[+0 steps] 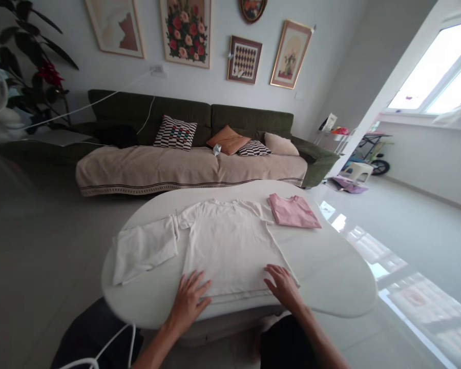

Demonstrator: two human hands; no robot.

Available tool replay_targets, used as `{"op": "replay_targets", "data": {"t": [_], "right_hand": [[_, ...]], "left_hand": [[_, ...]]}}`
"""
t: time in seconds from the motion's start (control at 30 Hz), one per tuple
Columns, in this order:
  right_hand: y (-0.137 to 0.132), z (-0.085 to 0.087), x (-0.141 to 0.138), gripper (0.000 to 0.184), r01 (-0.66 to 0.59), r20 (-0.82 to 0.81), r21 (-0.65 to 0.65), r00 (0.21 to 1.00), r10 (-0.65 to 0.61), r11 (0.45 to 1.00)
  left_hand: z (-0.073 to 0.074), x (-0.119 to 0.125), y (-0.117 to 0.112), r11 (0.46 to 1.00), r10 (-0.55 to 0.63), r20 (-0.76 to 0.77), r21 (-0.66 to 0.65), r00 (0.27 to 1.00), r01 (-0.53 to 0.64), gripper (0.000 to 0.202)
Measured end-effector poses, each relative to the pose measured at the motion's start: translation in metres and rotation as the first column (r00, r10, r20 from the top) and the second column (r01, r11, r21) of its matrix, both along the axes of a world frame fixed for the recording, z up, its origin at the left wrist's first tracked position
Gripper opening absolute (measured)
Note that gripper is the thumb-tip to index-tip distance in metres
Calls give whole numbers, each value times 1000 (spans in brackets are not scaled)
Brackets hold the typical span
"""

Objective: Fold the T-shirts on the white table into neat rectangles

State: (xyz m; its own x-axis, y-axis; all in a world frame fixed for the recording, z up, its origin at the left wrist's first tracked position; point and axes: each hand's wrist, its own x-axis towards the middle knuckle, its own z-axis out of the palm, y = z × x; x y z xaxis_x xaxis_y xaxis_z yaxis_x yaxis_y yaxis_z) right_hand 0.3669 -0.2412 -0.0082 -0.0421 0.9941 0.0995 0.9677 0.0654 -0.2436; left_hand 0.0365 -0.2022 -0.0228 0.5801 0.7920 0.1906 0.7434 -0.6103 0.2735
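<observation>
A white short-sleeved T-shirt [230, 241] lies spread flat on the white table [338, 277], its collar toward the sofa and its hem toward me. My left hand [190, 297] rests with fingers spread at the shirt's near left corner. Near the right end of the hem, my right hand [282, 284] lies on the fabric with its fingers apart. Beside the left sleeve is a folded white garment [146, 248]. A folded pink shirt [294, 211] sits by the right sleeve.
Behind the table stands a dark green sofa [249, 120] with a beige cover [184, 166] and several cushions. A white cable [113, 341] hangs by my left forearm. Farther right, a white stool [359, 170] and other items stand on the glossy floor [426, 246].
</observation>
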Motion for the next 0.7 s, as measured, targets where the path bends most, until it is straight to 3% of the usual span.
{"op": "replay_targets", "data": {"t": [0.07,0.13,0.27,0.47,0.6,0.7], "right_hand": [[-8,5,-23,21,-191,-57,55,979,194,980],[-12,6,-43,15,-256,-44,100,964,261,962],[-14,6,-57,19,-236,20,150,972,236,960],[-21,13,-50,20,-230,38,255,973,228,939],[-30,0,-50,15,-358,52,296,932,359,886],[-35,-8,-49,16,-361,25,297,928,371,884]], "left_hand": [[5,8,-1,997,-73,38,-6,997,74,25],[9,18,0,992,-128,49,1,991,128,16],[14,28,3,984,-166,43,73,985,163,15],[22,17,-2,961,-193,82,215,978,172,19],[16,12,-13,960,-211,17,190,977,204,16],[10,8,-18,968,-203,30,154,979,196,15]]}}
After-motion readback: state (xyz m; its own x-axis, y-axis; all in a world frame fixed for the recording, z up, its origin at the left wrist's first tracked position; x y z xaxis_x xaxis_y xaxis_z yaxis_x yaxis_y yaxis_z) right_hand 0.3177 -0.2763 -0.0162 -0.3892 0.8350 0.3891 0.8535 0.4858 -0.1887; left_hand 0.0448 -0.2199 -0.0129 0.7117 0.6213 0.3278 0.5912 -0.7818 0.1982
